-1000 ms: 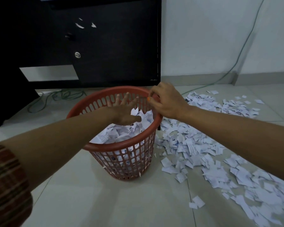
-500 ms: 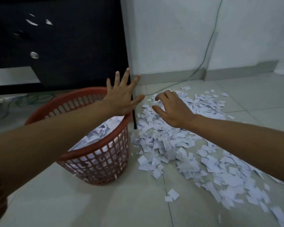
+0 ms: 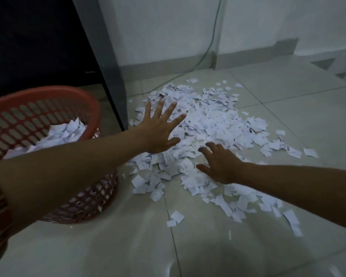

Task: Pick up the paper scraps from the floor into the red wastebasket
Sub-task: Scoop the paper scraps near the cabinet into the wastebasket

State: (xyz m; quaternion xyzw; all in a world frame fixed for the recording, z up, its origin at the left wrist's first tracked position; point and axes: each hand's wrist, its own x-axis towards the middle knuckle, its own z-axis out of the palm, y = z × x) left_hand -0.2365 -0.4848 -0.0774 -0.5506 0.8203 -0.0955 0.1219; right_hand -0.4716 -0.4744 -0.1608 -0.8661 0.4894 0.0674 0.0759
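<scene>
Head view: both empty hands, left hand [image 3: 159, 129] and right hand [image 3: 221, 163], spread over white paper scraps [image 3: 208, 124]; red plastic wastebasket [image 3: 48, 108] sits leftward, nearer the left.

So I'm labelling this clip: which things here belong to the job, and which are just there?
Job: paper scraps on the floor, red wastebasket, left hand, right hand, both open.
Just there: black cabinet, green cable.

Tiled room [image 3: 248, 246], dark desk [image 3: 38, 41]
</scene>
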